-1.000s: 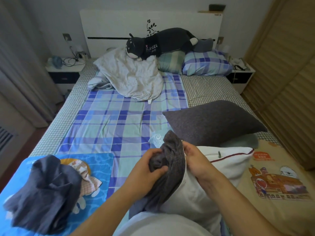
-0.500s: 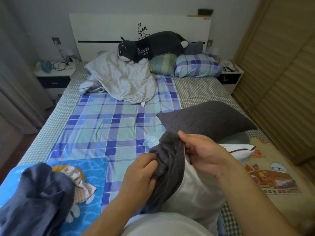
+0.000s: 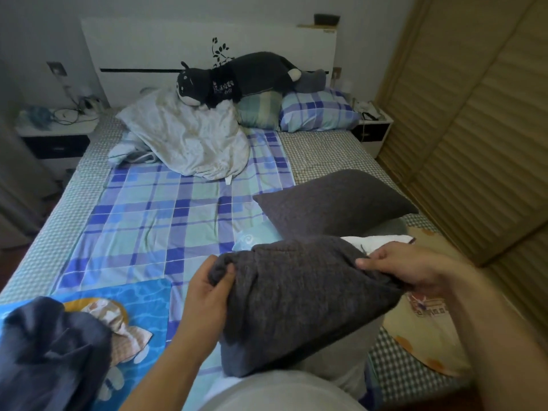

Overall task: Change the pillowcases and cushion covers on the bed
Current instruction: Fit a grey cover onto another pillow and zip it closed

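A dark grey cover (image 3: 299, 295) is stretched over a white pillow (image 3: 376, 241) at the foot of the bed, close in front of me. Only a strip of the white pillow shows past the cover's far edge. My left hand (image 3: 207, 295) grips the cover's left corner. My right hand (image 3: 400, 266) pinches its right edge. Behind them lies a second pillow in a dark grey cover (image 3: 335, 200).
A crumpled white pillowcase (image 3: 189, 140), a dark plush toy (image 3: 237, 77) and checked pillows (image 3: 317, 112) lie by the headboard. A dark blue bundle of cloth (image 3: 50, 351) sits at the near left on a blue cartoon cloth. Nightstands flank the bed; slatted wardrobe doors (image 3: 474, 129) stand on the right.
The bunched grey cover has been pulled wide across the white pillow. My hands have moved apart to its two ends, and most of the white pillow is now covered.
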